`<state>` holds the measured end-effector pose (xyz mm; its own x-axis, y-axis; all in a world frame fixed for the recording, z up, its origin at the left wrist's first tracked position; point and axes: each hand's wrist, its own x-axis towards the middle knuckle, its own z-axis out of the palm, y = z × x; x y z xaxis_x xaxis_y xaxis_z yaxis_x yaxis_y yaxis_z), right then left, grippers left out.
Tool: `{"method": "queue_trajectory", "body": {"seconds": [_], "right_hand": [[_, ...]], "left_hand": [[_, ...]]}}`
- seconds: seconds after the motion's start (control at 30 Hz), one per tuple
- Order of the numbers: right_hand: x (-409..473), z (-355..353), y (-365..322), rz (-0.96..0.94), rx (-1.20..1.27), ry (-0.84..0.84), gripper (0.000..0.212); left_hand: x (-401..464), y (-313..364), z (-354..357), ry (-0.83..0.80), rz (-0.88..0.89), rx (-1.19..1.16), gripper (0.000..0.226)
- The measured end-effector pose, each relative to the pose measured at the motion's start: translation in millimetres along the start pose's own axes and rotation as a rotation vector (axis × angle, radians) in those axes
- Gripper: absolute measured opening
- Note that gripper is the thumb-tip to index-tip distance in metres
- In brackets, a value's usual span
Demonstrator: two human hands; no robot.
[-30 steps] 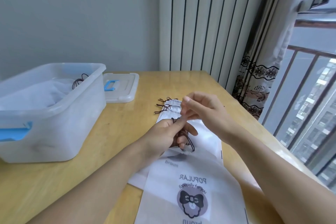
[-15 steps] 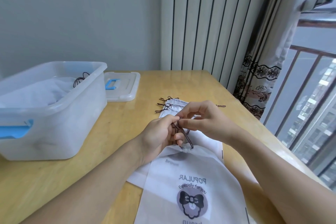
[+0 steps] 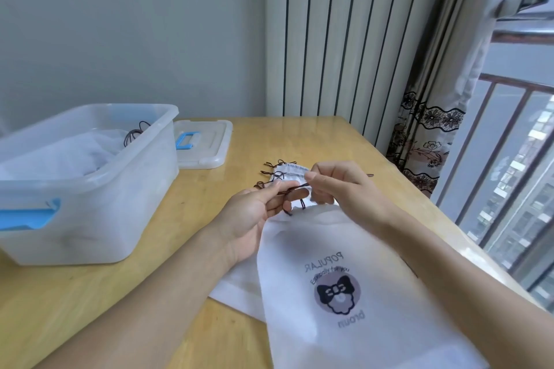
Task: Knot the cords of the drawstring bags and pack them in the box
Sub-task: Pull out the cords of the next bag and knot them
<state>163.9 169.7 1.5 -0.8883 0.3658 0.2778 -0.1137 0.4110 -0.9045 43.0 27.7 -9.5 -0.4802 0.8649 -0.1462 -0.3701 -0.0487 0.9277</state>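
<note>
Pinching a dark cord [image 3: 295,187] stretched level, left-right, between left hand [image 3: 251,216] and right hand [image 3: 338,189], above white drawstring bag [image 3: 344,284] lying lengthwise, mouth pointing away, on table [image 3: 150,293].

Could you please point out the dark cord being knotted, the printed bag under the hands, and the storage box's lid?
dark cord [image 3: 295,188], head view, on the stretch between both hands.
printed bag [image 3: 353,252], head view, on plain white fabric above the logo.
lid [image 3: 209,141], head view, on its top surface.
</note>
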Motion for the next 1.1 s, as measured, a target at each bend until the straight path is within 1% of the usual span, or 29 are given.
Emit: {"method": "queue_trajectory", "body": {"seconds": [0.1, 0.13, 0.23, 0.3, 0.4, 0.5, 0.63, 0.7, 0.73, 0.8, 0.9, 0.93, 0.97, 1.03, 1.1], "right_hand": [[-3, 12, -3, 0.018, -0.098, -0.090, 0.035], [-3, 15, -2, 0.028, -0.150, -0.101, 0.033], [-4, 16, 1, 0.076, -0.256, -0.086, 0.030], [-4, 13, 2, 0.094, -0.270, -0.082, 0.029], [-4, 11, 4, 0.108, -0.316, -0.081, 0.025], [-5, 12, 6, 0.103, -0.316, -0.113, 0.025], [0, 10, 9, 0.080, -0.236, 0.008, 0.028], [2, 9, 12, 0.107, -0.142, 0.011, 0.028], [3, 10, 13, 0.125, -0.071, 0.004, 0.029], [5, 14, 17, 0.182, 0.097, 0.027, 0.028], [10, 20, 20, 0.304, 0.360, 0.132, 0.016], [11, 21, 21, 0.339, 0.404, 0.146, 0.014], [12, 22, 24, 0.363, 0.406, 0.129, 0.019], [12, 24, 29, 0.350, 0.313, 0.042, 0.033], [10, 27, 31, 0.297, 0.250, 0.025, 0.033]], "left_hand": [[1, 1, -3, 0.013, -0.085, -0.096, 0.034], [2, 2, -4, 0.003, -0.084, -0.099, 0.034], [5, 1, -8, 0.023, -0.009, -0.005, 0.034], [6, 0, -11, 0.056, 0.042, 0.047, 0.034], [8, -1, -12, 0.075, 0.163, 0.152, 0.034], [11, -5, -13, 0.138, 0.314, 0.329, 0.036], [16, -15, -20, 0.264, 0.607, 0.782, 0.039], [16, -16, -21, 0.311, 0.725, 0.907, 0.041], [16, -17, -21, 0.318, 0.747, 0.904, 0.041], [21, -20, -23, 0.308, 0.702, 0.813, 0.040], [23, -22, -20, 0.262, 0.615, 0.611, 0.036], [22, -21, -17, 0.231, 0.601, 0.528, 0.035], [19, -20, -13, 0.197, 0.587, 0.449, 0.036], [16, -19, -7, 0.124, 0.535, 0.334, 0.039], [15, -20, -5, 0.081, 0.499, 0.288, 0.043]]}}
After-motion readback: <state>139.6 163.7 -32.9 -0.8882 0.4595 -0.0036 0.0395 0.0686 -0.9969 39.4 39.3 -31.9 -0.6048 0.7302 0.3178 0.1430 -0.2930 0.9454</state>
